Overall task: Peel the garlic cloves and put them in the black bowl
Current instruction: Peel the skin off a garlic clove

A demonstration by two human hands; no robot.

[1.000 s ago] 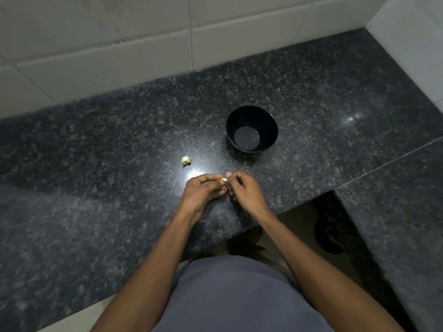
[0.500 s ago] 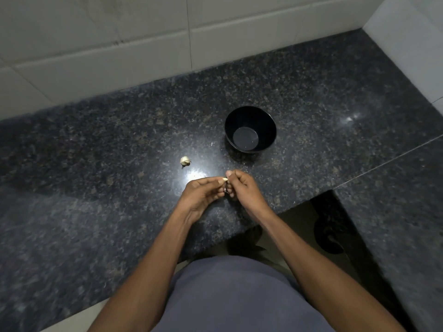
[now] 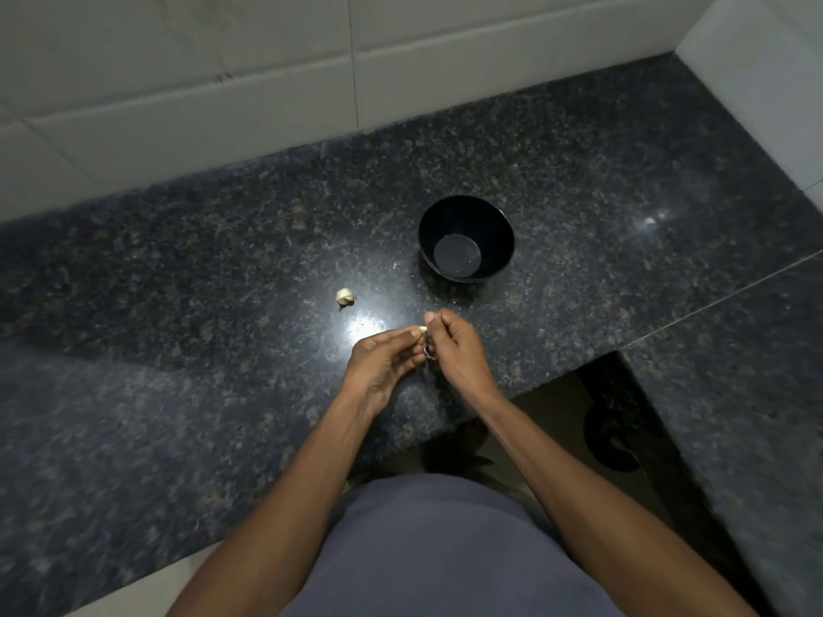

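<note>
A small pale garlic clove is pinched between the fingertips of my left hand and my right hand, just above the dark granite counter near its front edge. Most of the clove is hidden by my fingers. The black bowl stands upright a short way beyond my hands; nothing shows inside it. A second garlic clove, still in its skin, lies on the counter to the left of the bowl and beyond my left hand.
White wall tiles back the counter, and a tiled wall closes its right end. The counter steps back at the right, leaving a gap with floor below. My grey shirt fills the bottom.
Both hands stay together on the clove; the fingers have shifted slightly as they work at it. Bowl and loose clove have not moved.
</note>
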